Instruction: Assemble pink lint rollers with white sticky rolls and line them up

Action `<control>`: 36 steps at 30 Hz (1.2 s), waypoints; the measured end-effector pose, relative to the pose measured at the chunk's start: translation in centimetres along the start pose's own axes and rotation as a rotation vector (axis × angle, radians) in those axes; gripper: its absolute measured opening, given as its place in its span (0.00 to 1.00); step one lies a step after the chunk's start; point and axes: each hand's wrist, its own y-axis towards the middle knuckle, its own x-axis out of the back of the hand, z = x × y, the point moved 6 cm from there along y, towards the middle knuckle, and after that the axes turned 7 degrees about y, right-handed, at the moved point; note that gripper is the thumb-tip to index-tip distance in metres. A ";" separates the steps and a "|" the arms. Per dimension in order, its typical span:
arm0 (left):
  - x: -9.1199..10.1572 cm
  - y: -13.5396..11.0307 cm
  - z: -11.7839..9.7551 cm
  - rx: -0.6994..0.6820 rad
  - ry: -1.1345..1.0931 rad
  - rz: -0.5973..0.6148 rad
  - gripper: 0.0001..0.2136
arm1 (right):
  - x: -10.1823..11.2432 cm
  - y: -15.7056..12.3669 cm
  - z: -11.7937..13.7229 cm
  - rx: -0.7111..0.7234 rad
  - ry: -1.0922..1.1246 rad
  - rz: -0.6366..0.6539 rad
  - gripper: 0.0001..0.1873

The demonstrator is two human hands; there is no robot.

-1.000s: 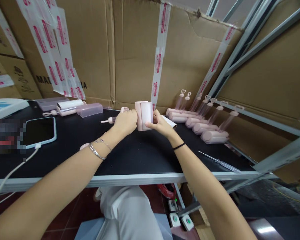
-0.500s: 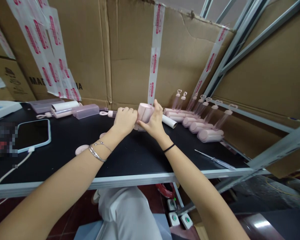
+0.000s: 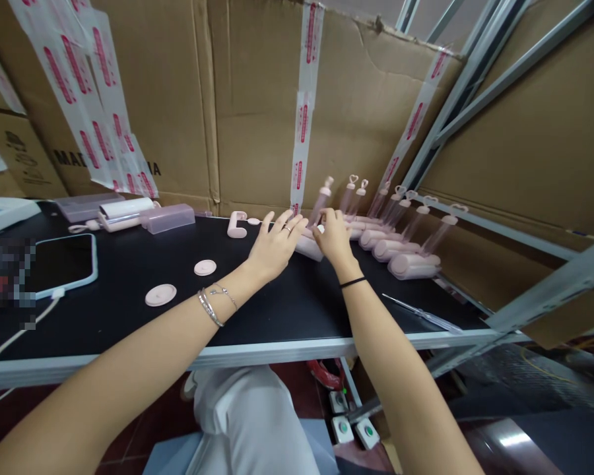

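Note:
My left hand (image 3: 277, 247) is open, fingers spread, palm down over the black table. Its fingertips reach the near end of a pale pink cylinder (image 3: 307, 248); I cannot tell whether they touch it. My right hand (image 3: 335, 239) is curled round a white tube (image 3: 321, 229), of which only the end shows. Behind the hands a clear pink tube with a pink cap (image 3: 321, 199) leans upright. Left of my left hand lie a pink C-shaped piece (image 3: 237, 225) and a small pink oval part (image 3: 253, 221).
Several pink cylinders with heart-looped tubes (image 3: 414, 266) line the right side. A screwdriver (image 3: 420, 312) lies near the front edge. Two pink oval discs (image 3: 160, 295), a phone (image 3: 62, 267) and a translucent pink case (image 3: 171, 218) are at left. Cardboard (image 3: 257, 105) walls the back.
The pink piece that both hands held is out of their grip. My left hand has opened and moved right; my right hand has moved right and closed round the white tube.

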 end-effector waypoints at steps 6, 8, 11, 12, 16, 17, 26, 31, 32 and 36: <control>-3.0 -1.2 1.3 0.194 -0.050 0.340 0.23 | -3.2 -0.6 -1.3 -0.163 -0.102 0.137 0.23; -3.6 -1.7 1.5 0.202 -0.062 0.432 0.23 | -3.9 -0.7 -1.1 -0.193 -0.189 0.169 0.25; -3.7 -1.9 1.3 0.197 -0.074 0.461 0.20 | -5.0 -0.8 -1.4 -0.188 -0.218 0.280 0.29; -3.6 -1.8 1.2 0.191 -0.081 0.452 0.20 | -5.3 -0.8 -1.3 -0.146 -0.199 0.331 0.31; -3.2 -1.5 0.9 0.180 -0.112 0.427 0.18 | -4.4 -0.4 -0.6 0.110 -0.198 0.345 0.37; -3.2 -1.5 0.9 0.186 -0.119 0.431 0.19 | -3.5 -0.1 -0.4 0.159 -0.226 0.278 0.39; -2.9 -1.7 1.7 0.212 -0.170 0.422 0.20 | 6.4 0.0 -7.5 -0.241 -0.419 -0.326 0.33; -2.9 -1.7 1.5 0.210 -0.176 0.446 0.20 | 5.1 -0.4 -8.9 -0.278 -0.528 -0.188 0.29; -2.9 -1.7 1.5 0.210 -0.180 0.447 0.20 | 4.5 -0.4 -8.8 -0.265 -0.529 -0.142 0.29; -2.9 -1.7 1.5 0.213 -0.180 0.461 0.20 | 2.3 -0.1 -8.7 -0.147 -0.527 0.036 0.33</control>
